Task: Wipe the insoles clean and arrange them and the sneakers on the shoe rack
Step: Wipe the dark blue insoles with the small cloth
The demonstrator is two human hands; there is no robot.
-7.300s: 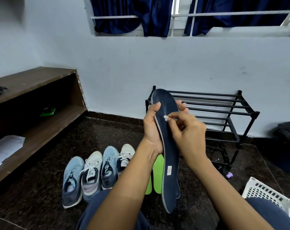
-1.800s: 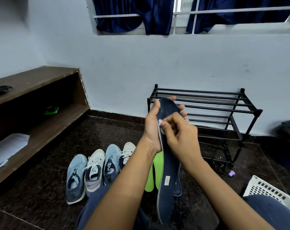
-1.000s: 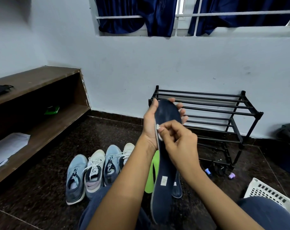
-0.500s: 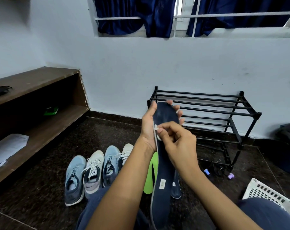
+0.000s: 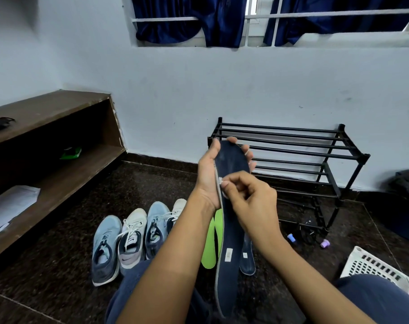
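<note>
Centre frame: left hand [image 5: 208, 176] clamped round toe end of navy insole [image 5: 230, 220], held upright. Right hand [image 5: 250, 202] pinches a small white wipe [image 5: 220, 180] against its edge (fingers closed). Sneakers [image 5: 131, 237] lower left; black shoe rack [image 5: 292, 157] behind.

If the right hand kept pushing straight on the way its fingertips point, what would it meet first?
The right hand points left, its fingertips pressing a small white wipe against the navy insole. It meets that insole at once, with the left hand apparently backing it.
</note>
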